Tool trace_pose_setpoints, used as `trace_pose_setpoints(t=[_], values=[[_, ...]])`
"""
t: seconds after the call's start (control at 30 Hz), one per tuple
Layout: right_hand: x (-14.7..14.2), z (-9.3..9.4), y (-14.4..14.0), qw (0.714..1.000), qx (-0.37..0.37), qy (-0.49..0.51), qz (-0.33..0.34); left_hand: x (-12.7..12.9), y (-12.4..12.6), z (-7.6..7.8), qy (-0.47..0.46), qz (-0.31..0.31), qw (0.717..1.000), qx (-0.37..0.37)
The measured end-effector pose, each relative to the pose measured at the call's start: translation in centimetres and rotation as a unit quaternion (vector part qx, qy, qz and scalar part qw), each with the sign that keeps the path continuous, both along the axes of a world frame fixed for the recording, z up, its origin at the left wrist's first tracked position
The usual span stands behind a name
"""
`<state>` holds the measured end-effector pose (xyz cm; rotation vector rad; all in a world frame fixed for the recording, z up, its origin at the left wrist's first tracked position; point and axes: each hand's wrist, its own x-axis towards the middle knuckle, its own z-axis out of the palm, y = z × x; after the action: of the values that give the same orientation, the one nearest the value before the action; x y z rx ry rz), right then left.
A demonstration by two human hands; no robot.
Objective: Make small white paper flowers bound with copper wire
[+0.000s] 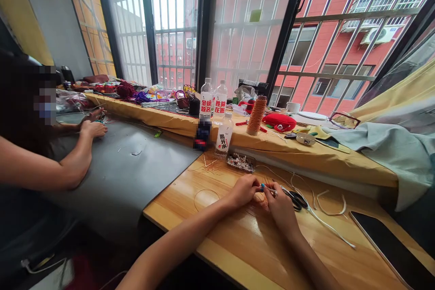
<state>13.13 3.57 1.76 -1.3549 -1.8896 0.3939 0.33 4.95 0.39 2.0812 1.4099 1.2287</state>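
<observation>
My left hand and my right hand meet above the wooden table, both with fingers closed in a pinch. A thin white piece that looks like cord shows at my right fingertips, with a spot of blue beside it. Fine orange-brown thread hangs in a small tangle under the hands, and one loop of it lies left of my left hand. What exactly the left fingertips pinch is partly hidden. Black-handled scissors lie just beyond my right hand, near loose white cords.
A clear box of small bits and a bottle stand behind my hands. A cone of orange thread is on the cloth-covered ledge. A tablet or phone lies right. Another person's hands work at the left, over a grey mat.
</observation>
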Motion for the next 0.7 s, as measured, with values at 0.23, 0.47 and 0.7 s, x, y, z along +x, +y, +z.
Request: trace_pose_setpoints(t=[0.23, 0.47, 0.7], values=[[0.1, 0.2, 0.0, 1.0, -0.014, 0.004, 0.003, -0.2, 0.3, -1.0, 0.076, -0.024, 0.995, 0.062], [0.4, 0.2, 0.3, 0.996, -0.072, 0.047, 0.023, -0.2, 0.5, -1.1, 0.049, -0.027, 0.998, 0.034], [0.9, -0.4, 1.2, 0.978, -0.133, 0.154, 0.048, 0.0, 0.3, -0.5, 0.015, -0.028, 0.999, 0.003]])
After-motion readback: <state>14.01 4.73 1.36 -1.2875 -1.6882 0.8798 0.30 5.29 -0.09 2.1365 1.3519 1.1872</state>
